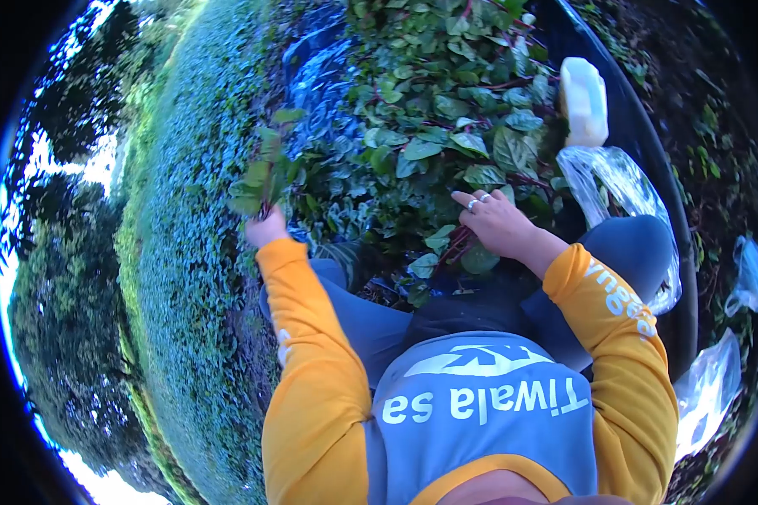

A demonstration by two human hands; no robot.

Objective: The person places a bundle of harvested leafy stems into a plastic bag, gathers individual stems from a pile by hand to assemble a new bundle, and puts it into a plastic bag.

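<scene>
A bunch of leafy stems (261, 175) stands up out of my left hand (266, 227), whose fingers are wrapped round the stem ends. My right hand (490, 220), with rings on its fingers, is over the large pile of green leaves with reddish stems (429, 109). Beneath that hand lie several reddish stems (455, 244) with leaves; whether its curled fingers grip them is hard to make out. Blue plastic sheeting (316, 80) shows beside the pile, toward the left.
A white block-like object (584, 101) and clear plastic (619, 181) lie right of the pile, near a dark curved edge (689, 278). Farther right are a blue plastic piece (748, 278) and another clear bag (709, 391). Low green plants (185, 252) cover the left ground.
</scene>
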